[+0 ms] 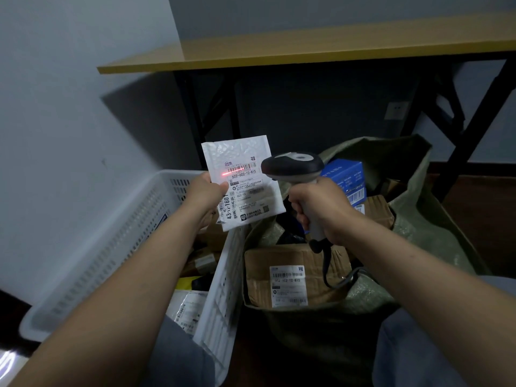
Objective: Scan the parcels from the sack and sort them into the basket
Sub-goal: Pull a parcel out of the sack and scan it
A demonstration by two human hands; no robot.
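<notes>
Two hands are at work in my view, and both are occupied. My left hand [205,195] pinches the white padded parcel [245,188] at its left edge, the thumb on the label side. My right hand [315,208] is wrapped around the grip of the scanner [293,166]. The parcel is held in the air with its long axis almost upright, leaning a little to the right, and its label faces me. It hangs above the right wall of the white basket [92,247], where that wall meets the mouth of the green sack [418,219]. The scanner head is just to the right of the parcel, very near, and the red line [227,173] falls on the left end of the top barcode. I judge the scan is happening now. For the drop, the basket lies below and to the left of the parcel, so the left hand is the nearer one and only needs to go down and left. In the sack a cardboard box [279,263] and a blue box [346,174] wait for their turn.
</notes>
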